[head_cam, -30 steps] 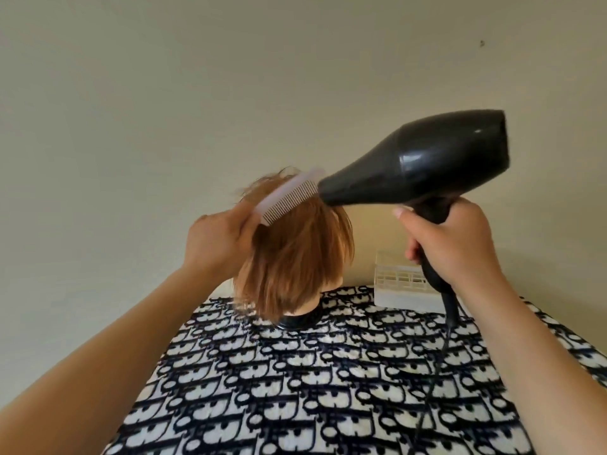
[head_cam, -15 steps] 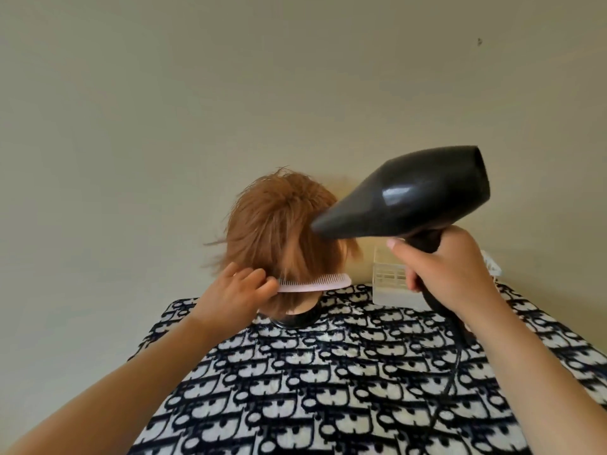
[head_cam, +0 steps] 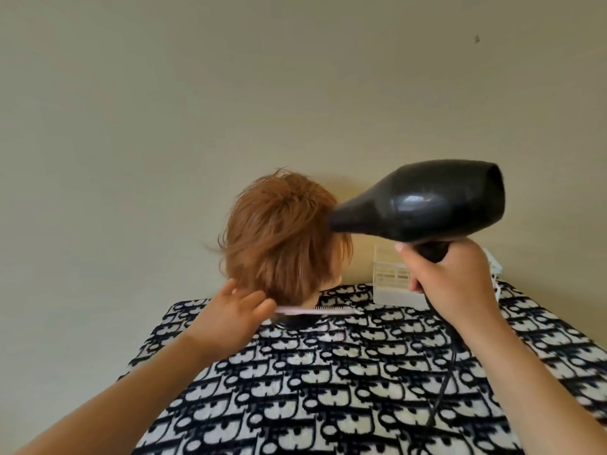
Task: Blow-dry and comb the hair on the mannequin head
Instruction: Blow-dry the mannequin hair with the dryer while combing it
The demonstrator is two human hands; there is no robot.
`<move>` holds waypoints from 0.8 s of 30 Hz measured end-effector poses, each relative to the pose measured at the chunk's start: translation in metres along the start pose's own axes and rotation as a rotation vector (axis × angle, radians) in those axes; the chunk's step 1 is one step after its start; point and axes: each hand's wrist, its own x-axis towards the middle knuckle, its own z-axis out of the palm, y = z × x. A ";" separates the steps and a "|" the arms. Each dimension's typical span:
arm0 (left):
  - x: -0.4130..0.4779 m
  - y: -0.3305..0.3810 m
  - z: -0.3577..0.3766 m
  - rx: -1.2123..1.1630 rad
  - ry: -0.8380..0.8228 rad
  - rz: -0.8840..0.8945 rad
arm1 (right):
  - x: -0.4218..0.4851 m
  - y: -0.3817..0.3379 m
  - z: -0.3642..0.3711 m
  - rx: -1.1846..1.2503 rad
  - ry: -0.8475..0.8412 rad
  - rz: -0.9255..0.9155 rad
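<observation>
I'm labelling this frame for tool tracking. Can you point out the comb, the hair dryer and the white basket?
comb (head_cam: 315, 310), head view: middle of its pink spine.
hair dryer (head_cam: 423, 205), head view: glossy side of its black barrel.
white basket (head_cam: 392, 277), head view: its slatted front wall.

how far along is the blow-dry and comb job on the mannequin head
Midway, as far as one view shows. Done: the hair on the side facing the camera lies mostly combed downward. In hand: the right hand aims the hair dryer at the head's right side, and the left hand holds the comb just under the hair ends. Left: stray wisps at the crown and left edge; dryness cannot be judged.
</observation>
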 end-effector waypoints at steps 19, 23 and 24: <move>0.194 -0.067 -0.093 -0.634 -0.134 -1.246 | 0.037 0.001 -0.024 0.161 0.038 0.160; 0.214 -0.054 -0.078 -0.723 -0.242 -1.180 | 0.035 0.007 -0.030 0.099 0.069 0.136; 0.216 -0.052 -0.072 -0.678 -0.265 -1.163 | 0.034 0.009 -0.032 0.156 0.030 0.164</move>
